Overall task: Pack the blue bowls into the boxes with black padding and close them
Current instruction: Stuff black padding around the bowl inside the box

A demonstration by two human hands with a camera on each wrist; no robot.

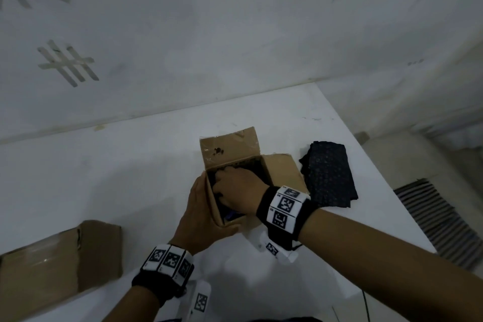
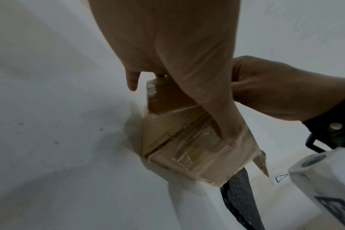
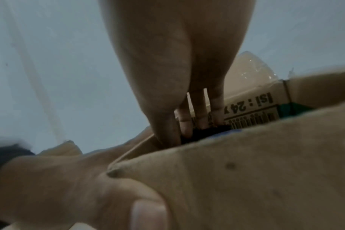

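Note:
An open cardboard box (image 1: pixel 282 170) stands mid-table with its back flap (image 1: pixel 230 146) up. My left hand (image 1: pixel 198 212) grips its near-left corner, thumb (image 2: pixel 226 132) across the taped front wall (image 2: pixel 177 147) and fingers along the left side. My right hand (image 1: pixel 235 187) reaches down inside the box. Its straight fingers (image 3: pixel 199 115) press on the black padding (image 3: pixel 207 131). A sliver of the blue bowl (image 1: pixel 231 215) shows under that hand, and a thin blue edge (image 3: pixel 231 132) peeks over the box wall (image 3: pixel 246 179). Most of the bowl is hidden.
A loose pile of black padding (image 1: pixel 328 175) lies right of the box, close to the white table's right edge (image 1: pixel 386 191). A second, taped cardboard box (image 1: pixel 60 261) sits at the near left. A wall runs behind the table; a striped floor grate (image 1: pixel 431 219) lies to the right.

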